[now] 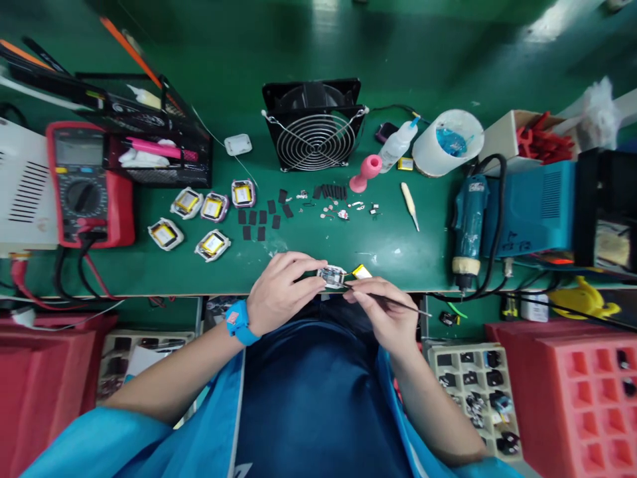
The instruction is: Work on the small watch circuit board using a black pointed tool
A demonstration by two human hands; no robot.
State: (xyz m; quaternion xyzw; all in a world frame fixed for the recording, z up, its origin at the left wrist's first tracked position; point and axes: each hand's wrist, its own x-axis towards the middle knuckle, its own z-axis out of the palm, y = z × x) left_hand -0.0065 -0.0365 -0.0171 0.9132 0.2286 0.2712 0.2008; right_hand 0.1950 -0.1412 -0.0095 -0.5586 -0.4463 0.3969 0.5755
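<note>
Left hand (281,289) grips watch case (332,275); right hand (383,309) pinches tweezers (393,302). Beyond case: black pads (261,218), fan (313,126), five battery units (199,219) on desk (398,239).

The left hand (281,292) pinches a small casing (332,276) while the right hand (383,309) holds tweezers (393,302) to it.

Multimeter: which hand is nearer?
Left. The left hand holds a small case at the bench edge, right of the multimeter. The right hand is farther right, holding tweezers.
</note>
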